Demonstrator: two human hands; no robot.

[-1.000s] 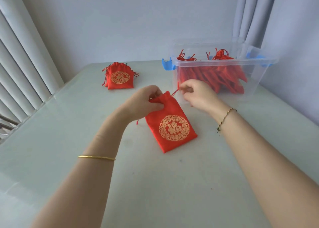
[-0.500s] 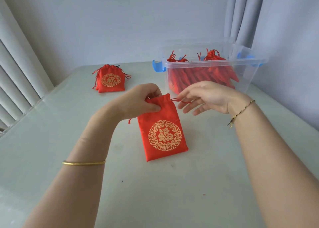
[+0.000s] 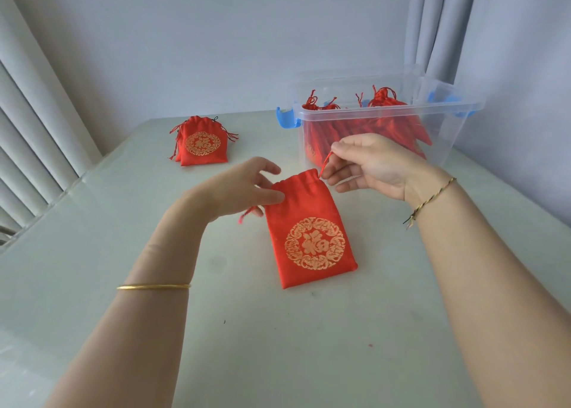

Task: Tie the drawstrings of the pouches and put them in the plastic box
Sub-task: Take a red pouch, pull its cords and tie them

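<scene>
- Pouch (image 3: pixel 312 237) lies flat at frame centre on the bench (image 3: pixel 123 237), mouth gathered, not yet tied.
- Left hand (image 3: pixel 244 188) pinches its top corner; right hand (image 3: pixel 370 163) pinches the drawstring (image 3: pixel 326 162).
- Plastic box (image 3: pixel 386 111), upper right, already holds many pouches (image 3: pixel 392 126); a small stack (image 3: pixel 202 143) waits upper left.

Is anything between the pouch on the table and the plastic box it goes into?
Nothing visible blocks it. The pouch lies flat on the table just in front of the plastic box, whose top is open, with no lid on. Only the right hand, pinching the drawstring, is between them.
</scene>
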